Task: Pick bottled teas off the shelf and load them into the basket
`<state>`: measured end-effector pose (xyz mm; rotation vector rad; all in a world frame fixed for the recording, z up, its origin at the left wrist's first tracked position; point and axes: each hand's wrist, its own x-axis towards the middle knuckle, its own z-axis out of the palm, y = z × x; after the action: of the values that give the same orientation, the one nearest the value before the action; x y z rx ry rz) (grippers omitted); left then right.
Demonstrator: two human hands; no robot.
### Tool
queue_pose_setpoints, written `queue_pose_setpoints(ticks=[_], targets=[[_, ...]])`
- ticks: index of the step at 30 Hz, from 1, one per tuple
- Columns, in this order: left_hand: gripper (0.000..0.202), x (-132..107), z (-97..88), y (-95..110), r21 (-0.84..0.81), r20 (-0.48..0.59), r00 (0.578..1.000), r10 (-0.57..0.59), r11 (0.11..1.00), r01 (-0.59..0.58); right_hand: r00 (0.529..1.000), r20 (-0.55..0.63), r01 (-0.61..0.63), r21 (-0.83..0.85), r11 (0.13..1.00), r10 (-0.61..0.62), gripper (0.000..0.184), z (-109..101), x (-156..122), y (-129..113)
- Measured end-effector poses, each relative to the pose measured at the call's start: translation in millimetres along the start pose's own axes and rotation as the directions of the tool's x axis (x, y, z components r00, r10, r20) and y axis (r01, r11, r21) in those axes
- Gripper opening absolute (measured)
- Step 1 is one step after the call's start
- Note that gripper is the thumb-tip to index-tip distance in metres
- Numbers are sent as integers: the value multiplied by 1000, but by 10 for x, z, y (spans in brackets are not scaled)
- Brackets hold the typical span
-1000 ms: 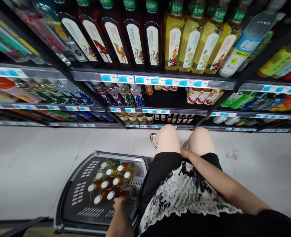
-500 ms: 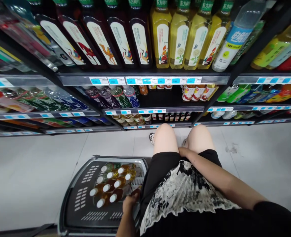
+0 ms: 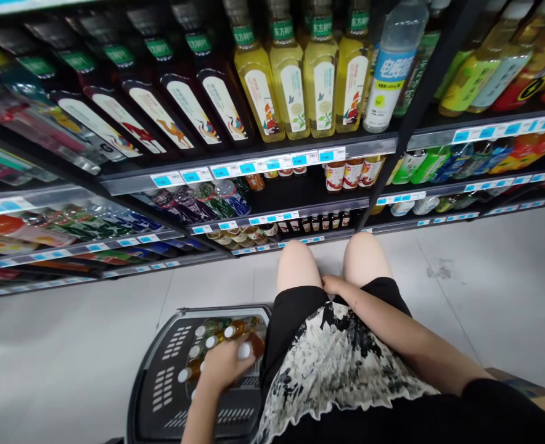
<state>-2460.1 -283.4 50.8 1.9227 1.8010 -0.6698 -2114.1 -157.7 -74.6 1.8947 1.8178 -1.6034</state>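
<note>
My left hand (image 3: 229, 362) reaches into the dark grey shopping basket (image 3: 164, 333) on the floor to my left. Its fingers curl around an amber drink bottle (image 3: 256, 343) whose white cap shows beside the thumb. Several other white-capped bottles (image 3: 185, 374) stand in the basket, partly covered by the hand and forearm. My right hand (image 3: 331, 284) rests between my thighs near the knees. Its fingers are mostly hidden, so I cannot see whether anything is in them.
A drinks shelf (image 3: 365, 148) spans the front. Dark tea bottles (image 3: 187, 108), yellow tea bottles (image 3: 323, 86) and a clear bottle with a blue and white label (image 3: 386, 77) stand on the upper level. Smaller bottles fill lower levels. Pale floor tiles (image 3: 443, 302) lie on the right.
My left hand has moved from the basket's near right side up over the bottles and now grips an amber bottle. The view has tilted and shifted slightly; my right hand stays between the thighs.
</note>
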Motion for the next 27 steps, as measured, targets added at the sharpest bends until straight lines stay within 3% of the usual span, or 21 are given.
queue_pose_setpoints(ticks=[3,6,8,10,12,13,14,15,17,19,22,25,27], targets=[[59,-320,-583,138,2,-185,981,-60,998,62,1000,-27,-2,148,989,6,14,-13,-95,-51],[50,-655,-963,219,-100,-452,892,-29,995,-19,994,-104,51,336,941,-17,31,-30,-312,-155],[41,-827,-1135,280,-176,-634,773,15,971,-163,986,-157,121,446,887,-56,44,-70,-531,-242],[38,-891,-1283,375,-231,-789,615,6,924,-304,979,-139,203,631,749,-149,49,-141,-786,-322],[39,-802,-1415,512,-268,-899,437,-44,843,-467,951,-33,175,875,451,-306,55,-219,-1030,-379],[40,-696,-1472,594,-281,-928,366,-70,777,-563,928,40,91,940,328,-371,63,-248,-1131,-393],[42,-554,-1517,682,-295,-940,328,-88,692,-658,900,126,-20,968,249,-417,72,-262,-1211,-394],[42,-385,-1549,777,-328,-935,342,-95,598,-732,877,221,-130,964,232,-427,82,-258,-1268,-382],[40,-3,-1572,984,-447,-877,478,-53,456,-770,839,388,-312,918,246,-382,91,-198,-1312,-312],[37,366,-1557,1204,-583,-788,615,-31,358,-729,810,484,-423,873,242,-330,91,-105,-1282,-196],[31,791,-1510,1513,-767,-637,768,-68,163,-621,800,492,-455,871,186,-343,88,-24,-1183,-22],[41,1065,-1413,1748,-849,-475,878,-52,-233,-474,784,470,-436,882,180,-406,76,-35,-1107,37],[53,1206,-1276,1860,-831,-398,916,42,-440,-341,768,475,-422,880,219,-429,62,-45,-1074,19]])
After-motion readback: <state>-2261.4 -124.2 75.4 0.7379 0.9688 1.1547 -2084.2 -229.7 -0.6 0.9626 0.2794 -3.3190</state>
